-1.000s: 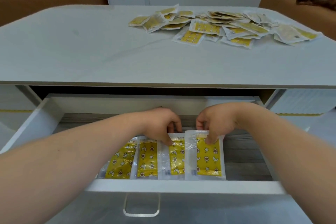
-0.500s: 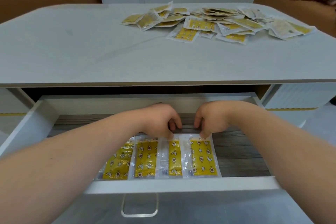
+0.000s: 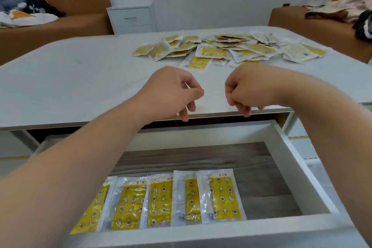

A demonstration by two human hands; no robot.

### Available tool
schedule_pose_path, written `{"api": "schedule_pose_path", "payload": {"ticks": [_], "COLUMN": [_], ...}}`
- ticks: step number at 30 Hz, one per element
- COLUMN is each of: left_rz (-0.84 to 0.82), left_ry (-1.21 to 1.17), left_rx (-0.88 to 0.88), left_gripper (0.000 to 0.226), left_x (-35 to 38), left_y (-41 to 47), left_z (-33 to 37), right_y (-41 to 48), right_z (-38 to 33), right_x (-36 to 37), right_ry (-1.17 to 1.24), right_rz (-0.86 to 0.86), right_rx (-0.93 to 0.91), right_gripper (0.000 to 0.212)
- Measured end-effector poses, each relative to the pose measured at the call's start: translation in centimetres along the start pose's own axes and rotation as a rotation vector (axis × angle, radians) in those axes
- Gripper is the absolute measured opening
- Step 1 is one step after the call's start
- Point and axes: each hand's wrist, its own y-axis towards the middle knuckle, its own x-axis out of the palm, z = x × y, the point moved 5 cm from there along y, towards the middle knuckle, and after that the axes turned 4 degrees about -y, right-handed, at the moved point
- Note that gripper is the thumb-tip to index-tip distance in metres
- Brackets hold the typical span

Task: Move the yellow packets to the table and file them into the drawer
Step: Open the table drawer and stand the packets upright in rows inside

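Hands hover over the near edge of the bench (image 3: 80,86)! The left hand (image 3: 171,90) hangs at 11 o'clock and the right hand (image 3: 247,88) at 1 o'clock, close together but not touching. Each grip is slack, with the fingers loosely curled and pointing down. Neither seems to be pinching anything, though the right palm is turned away, so I can't be fully sure.

Down at 6 o'clock the drawer (image 3: 302,167) stands pulled out beneath the bench. Five yellow packets (image 3: 161,201) lie flat in a row on its grey wood-grain floor, overlapping edge over edge. They sit tight against the front wall, left of centre, and the left forearm partly hides the leftmost one.

Up at 12 to 1 o'clock on the bench, a loose pile (image 3: 231,50) of more packets lies scattered, well apart from both hands.

Beyond the bench, a white cabinet (image 3: 131,19) stands against the wall at 11 o'clock. Brown sofas sit at 10 o'clock (image 3: 70,24) and 2 o'clock (image 3: 291,18), each with clothes heaped on it.
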Motion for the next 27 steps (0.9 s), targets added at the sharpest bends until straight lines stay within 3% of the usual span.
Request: {"api": "schedule_pose_path", "payload": {"ticks": [3, 5, 9, 12, 17, 23, 27], "left_rz": [0.283, 0.265, 0.233, 0.198, 0.102, 0.336, 0.282], "left_ry": [0.342, 0.512, 0.63, 0.673, 0.698, 0.623, 0.631], "left_rx": [0.165, 0.183, 0.115, 0.071, -0.048, 0.043, 0.045], "left_gripper": [0.013, 0.028, 0.056, 0.07, 0.071, 0.053, 0.05], "left_x": [0.0, 1.1, 2.7, 2.9, 2.9, 2.1, 2.3], "left_y": [5.2, 8.5, 12.6, 14.1, 14.5, 13.2, 13.1], "left_z": [-0.4, -1.3, -2.3, -2.7, -3.9, -3.1, -3.2], "right_y": [4.4, 6.5, 9.2, 11.2, 13.5, 12.1, 12.7], "right_z": [3.1, 5.2, 8.1, 9.2, 11.0, 9.9, 10.8], "right_x": [-1.6, -1.1, -0.4, -1.3, -0.9, -1.5, -1.0], "right_ry": [-0.049, -0.088, -0.201, -0.197, -0.158, -0.283, -0.235], "right_rz": [0.345, 0.466, 0.592, 0.594, 0.393, 0.621, 0.482], "right_rx": [0.125, 0.217, 0.308, 0.302, 0.367, 0.282, 0.347], "right_gripper": [0.019, 0.023, 0.053, 0.064, 0.082, 0.069, 0.077]}}
